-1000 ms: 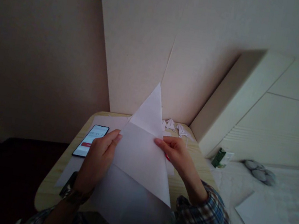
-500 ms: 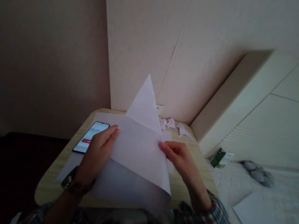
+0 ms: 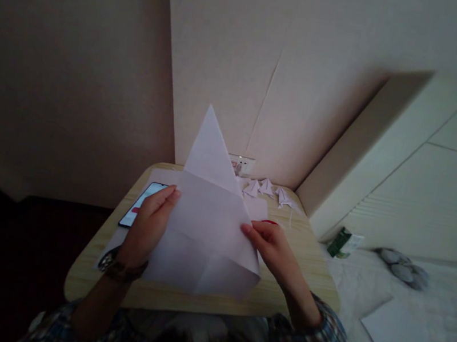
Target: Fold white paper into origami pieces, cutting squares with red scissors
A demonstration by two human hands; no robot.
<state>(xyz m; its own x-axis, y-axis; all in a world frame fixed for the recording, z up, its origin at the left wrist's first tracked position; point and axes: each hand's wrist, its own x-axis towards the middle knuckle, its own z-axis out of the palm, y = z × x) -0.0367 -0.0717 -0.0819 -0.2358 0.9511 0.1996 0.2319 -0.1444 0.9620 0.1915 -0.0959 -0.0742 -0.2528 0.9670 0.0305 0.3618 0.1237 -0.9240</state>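
A large white sheet of paper (image 3: 209,208) is held up over the small table, with crease lines across it and a pointed top. My left hand (image 3: 154,214) pinches its left edge between thumb and fingers; a watch is on that wrist. On the opposite edge, my right hand (image 3: 271,247) grips the paper with the thumb in front. Beyond the left hand lies a phone (image 3: 138,206) with a lit screen, partly covered by the hand. Several small folded paper figures (image 3: 267,187) stand at the table's back edge.
The wooden table (image 3: 304,264) stands against the wall, below a socket (image 3: 241,165). A red item (image 3: 270,222) shows partly behind the paper. On the bed at right are a green-and-white box (image 3: 339,242), a grey lobed object (image 3: 404,269) and white paper (image 3: 410,338).
The paper's tip has swung left and its lower part has tilted, uncovering the socket and the red item. Both hands keep their hold. The view has shifted slightly.
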